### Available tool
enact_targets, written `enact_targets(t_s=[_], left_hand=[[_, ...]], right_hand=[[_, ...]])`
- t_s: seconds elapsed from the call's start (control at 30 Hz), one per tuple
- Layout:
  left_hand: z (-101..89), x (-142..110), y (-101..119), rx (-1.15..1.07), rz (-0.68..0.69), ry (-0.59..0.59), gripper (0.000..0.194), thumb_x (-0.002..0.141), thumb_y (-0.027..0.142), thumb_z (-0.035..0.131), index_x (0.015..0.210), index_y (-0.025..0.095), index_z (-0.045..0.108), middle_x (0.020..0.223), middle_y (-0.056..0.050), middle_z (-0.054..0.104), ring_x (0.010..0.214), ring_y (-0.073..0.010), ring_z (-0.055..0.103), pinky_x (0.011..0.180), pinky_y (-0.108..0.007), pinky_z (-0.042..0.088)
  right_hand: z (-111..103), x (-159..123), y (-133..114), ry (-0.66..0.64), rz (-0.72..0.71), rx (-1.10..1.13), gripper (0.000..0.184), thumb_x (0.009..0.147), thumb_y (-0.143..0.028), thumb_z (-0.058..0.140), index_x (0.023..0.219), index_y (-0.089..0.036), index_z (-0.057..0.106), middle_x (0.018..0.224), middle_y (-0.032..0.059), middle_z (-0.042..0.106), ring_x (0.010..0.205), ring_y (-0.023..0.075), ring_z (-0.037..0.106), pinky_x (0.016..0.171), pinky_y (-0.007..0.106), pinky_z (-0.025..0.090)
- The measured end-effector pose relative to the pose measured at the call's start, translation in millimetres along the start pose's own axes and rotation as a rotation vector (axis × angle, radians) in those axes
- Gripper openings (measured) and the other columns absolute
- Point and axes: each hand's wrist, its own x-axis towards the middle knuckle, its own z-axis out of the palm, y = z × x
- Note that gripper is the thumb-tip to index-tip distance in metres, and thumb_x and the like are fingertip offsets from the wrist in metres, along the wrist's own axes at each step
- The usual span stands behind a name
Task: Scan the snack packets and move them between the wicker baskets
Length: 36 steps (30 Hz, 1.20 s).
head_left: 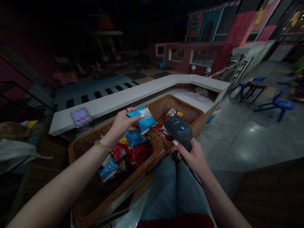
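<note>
While the left hand [123,122] pinches the raised blue bag [148,123] left of the scanner [178,127], right hand [195,158] grips the scanner, long axis slanting forward-left; bag near, not touching.

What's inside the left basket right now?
Red packs, blue packs and some yellow packaging show in the left basket. The left forearm covers part of it, and whatever lies beneath the top packs is hidden.

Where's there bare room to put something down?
The white ledge looks bare between the blurred purple item and the metal knobs. Crowded: the middle of the left basket, where snack bags heap beneath the blue bag in your left hand.
</note>
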Motion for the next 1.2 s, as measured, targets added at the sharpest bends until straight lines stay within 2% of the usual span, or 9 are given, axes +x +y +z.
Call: enact_targets(t_s=[0.13,0.23,0.4,0.53,0.7,1.03,1.2], left_hand=[[-1.7,-0.6,-8.9,-0.11,0.034,0.133,0.045,0.06,0.04,0.091,0.093,0.016,0.07,0.091,-0.004,0.074,0.079,-0.0181,0.067,0.079,-0.031,0.054],[0.3,-0.4,-16.6,-0.118,0.013,0.086,0.045,0.061,0.034,0.088,0.094,0.017,0.064,0.092,-0.004,0.074,0.082,-0.0177,0.068,0.081,-0.031,0.054],[0.8,-1.1,-19.5,-0.056,0.006,0.023,0.061,0.064,0.033,0.084,0.12,0.018,0.064,0.113,-0.006,0.073,0.098,-0.0213,0.068,0.087,-0.033,0.054],[1.4,-3.4,-17.6,-0.062,-0.009,0.072,0.054,0.067,0.048,0.084,0.11,0.017,0.071,0.105,-0.005,0.075,0.091,-0.0195,0.067,0.082,-0.029,0.053],[1.2,-6.6,-14.8,-0.101,0.007,0.1,0.049,0.063,0.056,0.088,0.089,0.017,0.075,0.088,-0.004,0.076,0.077,-0.0173,0.064,0.071,-0.026,0.052],[-1.3,-7.8,-15.6,-0.079,0.008,0.083,0.046,0.069,0.059,0.085,0.083,0.015,0.08,0.076,-0.004,0.075,0.066,-0.0178,0.064,0.069,-0.031,0.055],[-2.5,-7.1,-19.9,-0.033,0.053,0.046,0.048,0.076,0.064,0.076,0.084,0.016,0.079,0.075,-0.003,0.073,0.065,-0.0169,0.062,0.067,-0.03,0.053]], right_hand=[[4.9,-1.3,0.3,-0.028,-0.003,0.004,0.021,0.084,-0.041,0.069,0.087,-0.021,0.069,0.061,-0.0004,0.066,0.062,0.0214,0.064,0.056,0.027,0.048],[9.1,-2.6,0.2,-0.063,0.011,0.016,0.019,0.083,-0.04,0.068,0.089,-0.021,0.069,0.06,-0.0009,0.065,0.06,0.0212,0.063,0.054,0.027,0.047],[15.3,-3.8,-4.9,-0.112,-0.026,-0.012,0.019,0.084,-0.036,0.067,0.095,-0.022,0.07,0.062,-0.0009,0.066,0.061,0.0219,0.065,0.057,0.028,0.05],[20.7,-3.6,-10.7,-0.135,-0.073,-0.052,0.019,0.084,-0.035,0.067,0.097,-0.022,0.071,0.072,0.0,0.071,0.065,0.0213,0.067,0.066,0.029,0.053],[27.1,-2.2,-16.1,-0.16,-0.078,-0.042,0.02,0.086,-0.036,0.066,0.099,-0.022,0.07,0.074,0.0001,0.071,0.065,0.02,0.066,0.064,0.027,0.051],[33.9,-2.0,-16.9,-0.196,-0.117,-0.071,0.026,0.087,-0.031,0.063,0.11,-0.02,0.068,0.085,0.0033,0.076,0.074,0.0222,0.07,0.068,0.027,0.054],[36.7,-2.0,-20.4,-0.208,-0.138,-0.107,0.028,0.088,-0.03,0.061,0.113,-0.019,0.067,0.085,0.0037,0.076,0.075,0.0229,0.072,0.07,0.028,0.054]])
